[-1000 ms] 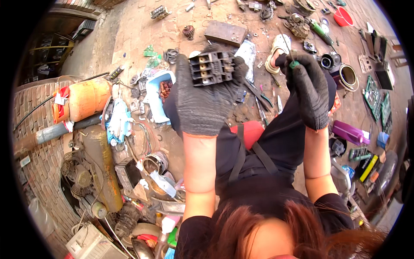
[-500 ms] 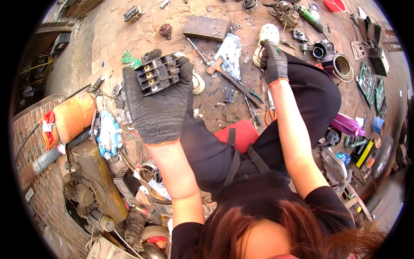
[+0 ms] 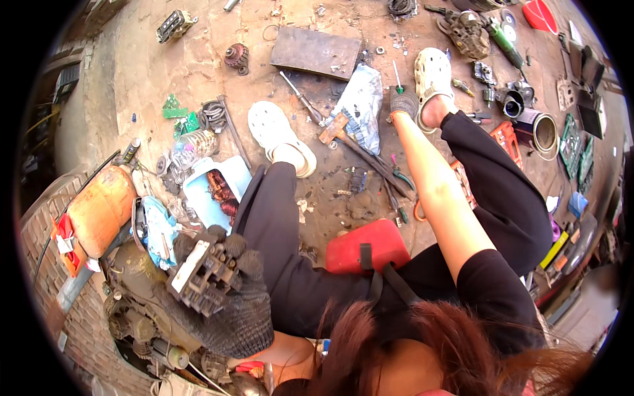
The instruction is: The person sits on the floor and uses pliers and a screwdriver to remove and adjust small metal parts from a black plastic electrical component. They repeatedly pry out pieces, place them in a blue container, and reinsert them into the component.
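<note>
Low at the lower left, my left hand [image 3: 234,310], in a dark knit glove, holds a black multi-terminal electrical component [image 3: 205,277] with a pale strip along one side, fingers curled round it. My right hand [image 3: 403,105], gloved too, is stretched far forward beside a white clog on my foot [image 3: 432,76]. It is closed on the green handle of a screwdriver [image 3: 399,88], whose thin shaft points away from me. The fingers there are small and partly hidden. A hammer [image 3: 337,129] and a crumpled silvery sheet [image 3: 362,99] lie just left of that hand.
A dark metal block [image 3: 310,49] lies ahead. A blue tub of copper windings [image 3: 198,191] and an orange tank [image 3: 99,211] are at left. A red pad [image 3: 350,247] is between my legs. An angle grinder [image 3: 505,43], cans [image 3: 545,135] and toolcases [image 3: 571,142] are at right.
My left hand has dropped toward my lap at lower left with the component. My right hand has reached forward and leftward with the screwdriver. My left foot has come into view.
</note>
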A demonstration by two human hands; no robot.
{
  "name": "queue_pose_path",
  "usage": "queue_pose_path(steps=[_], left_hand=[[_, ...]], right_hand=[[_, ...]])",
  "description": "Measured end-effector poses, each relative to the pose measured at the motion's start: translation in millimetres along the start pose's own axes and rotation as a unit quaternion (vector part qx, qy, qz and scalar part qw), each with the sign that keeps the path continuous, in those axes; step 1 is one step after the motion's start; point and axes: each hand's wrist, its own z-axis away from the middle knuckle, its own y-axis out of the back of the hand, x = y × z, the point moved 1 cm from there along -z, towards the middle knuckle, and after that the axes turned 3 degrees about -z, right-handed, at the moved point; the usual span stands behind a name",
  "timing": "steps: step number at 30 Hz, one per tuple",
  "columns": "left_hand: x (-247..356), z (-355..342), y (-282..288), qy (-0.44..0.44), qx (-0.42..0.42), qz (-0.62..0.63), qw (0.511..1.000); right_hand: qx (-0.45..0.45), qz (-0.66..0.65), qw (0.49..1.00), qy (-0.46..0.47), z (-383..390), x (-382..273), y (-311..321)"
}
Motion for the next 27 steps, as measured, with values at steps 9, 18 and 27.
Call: queue_pose_path(steps=[9,18,27], left_hand=[[-13.2,-5.3,-1.3,-0.016,0.056,-0.032,0.998],[-21.9,-4.1,-8.4,-0.02,0.064,-0.067,0.995],[-23.7,-11.3,-14.9,-0.022,0.032,-0.083,0.996]], right_hand=[[0.012,-0.176,0.981,-0.084,15.2,-22.5,25.1],[-0.044,-0.294,0.941,0.162,27.8,-93.6,-0.6],[0.027,-0.224,0.969,0.102,39.9,-4.4,11.5]])
